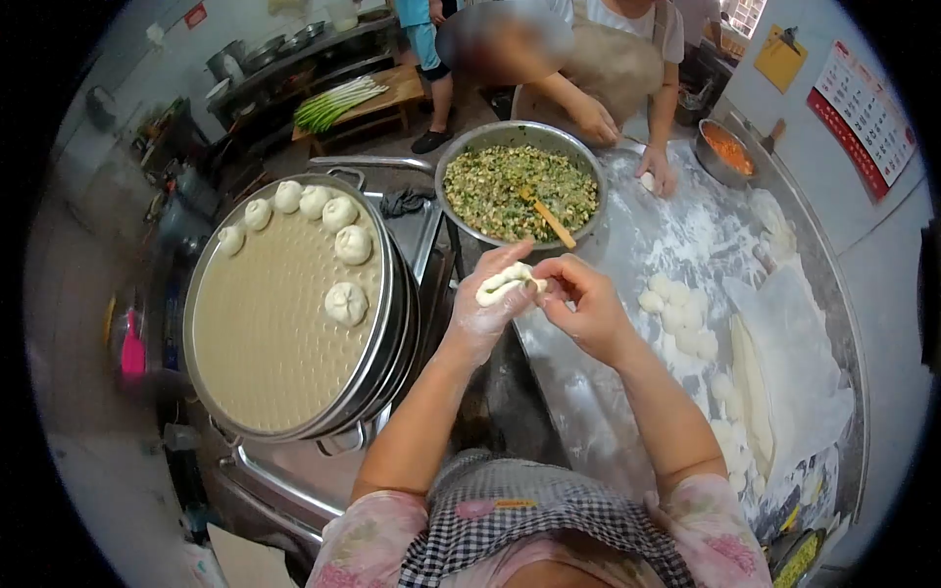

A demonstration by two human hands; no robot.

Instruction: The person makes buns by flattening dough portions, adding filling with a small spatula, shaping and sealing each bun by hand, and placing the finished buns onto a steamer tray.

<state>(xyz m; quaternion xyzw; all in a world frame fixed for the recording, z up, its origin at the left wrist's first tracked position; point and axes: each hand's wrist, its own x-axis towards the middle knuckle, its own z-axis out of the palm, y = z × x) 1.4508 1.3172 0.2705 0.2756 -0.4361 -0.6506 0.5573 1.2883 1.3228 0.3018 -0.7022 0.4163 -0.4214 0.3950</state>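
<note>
From my remote seat I see the left hand cupped with its fingers curled round a small white dough wrapper with a ruffled, partly gathered rim. The right hand has its thumb and forefinger pinching the edge of that wrapper, its other fingers bent. I make out the wrapper just in front of a wide steel bowl of chopped green-and-tan filling, where a yellowish wooden utensil leans. To the left I have a round, dimpled beige steamer tray bearing seven white pleated buns near its far and right edges. On my right, small pale dough pieces lie on a floury metal table, beside a long dough strip partly under a translucent sheet. Across the table, a co-worker's hand touches another dough piece
</note>
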